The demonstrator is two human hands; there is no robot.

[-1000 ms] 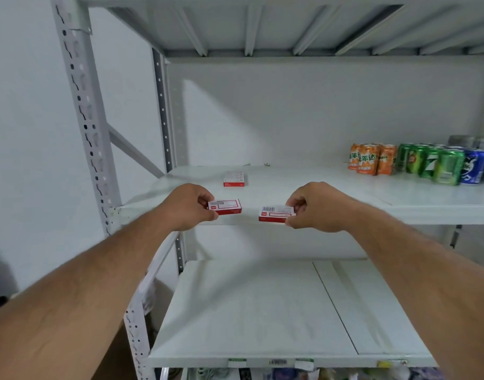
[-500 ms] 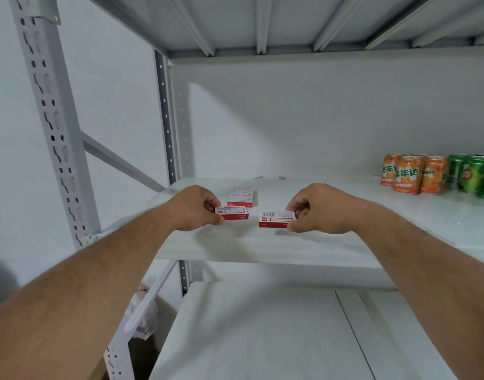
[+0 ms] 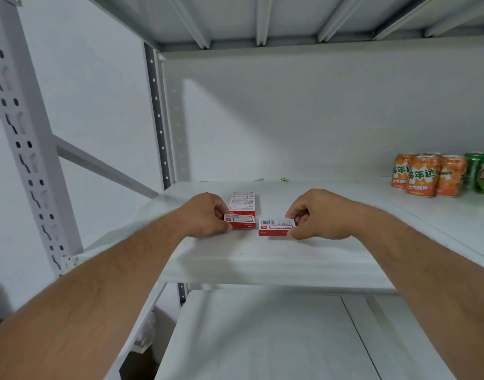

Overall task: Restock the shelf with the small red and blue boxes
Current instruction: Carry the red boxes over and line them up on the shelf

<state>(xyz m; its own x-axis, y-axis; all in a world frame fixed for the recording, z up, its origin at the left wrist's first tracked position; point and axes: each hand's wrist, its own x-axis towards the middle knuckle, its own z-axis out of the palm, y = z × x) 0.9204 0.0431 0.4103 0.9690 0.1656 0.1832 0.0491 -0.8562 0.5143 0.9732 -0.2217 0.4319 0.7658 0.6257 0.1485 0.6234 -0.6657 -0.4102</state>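
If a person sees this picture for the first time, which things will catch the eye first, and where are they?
Two bare hands meet over the front of the white metal shelf: the left hand pinches a small red-and-white cardboard box, and the right hand pinches another small red-and-white box with a barcode. Behind the left box lies a row of similar boxes. Far right on the same shelf stand bright orange drink cans beside green cans.

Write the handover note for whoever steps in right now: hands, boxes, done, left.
Left hand pinches a red box at the front end of the row of red boxes on the middle shelf.
Right hand pinches a second red box, barcode up, to the right of it.
Done: one short row laid.
Left: set down both boxes. No blue boxes in view.
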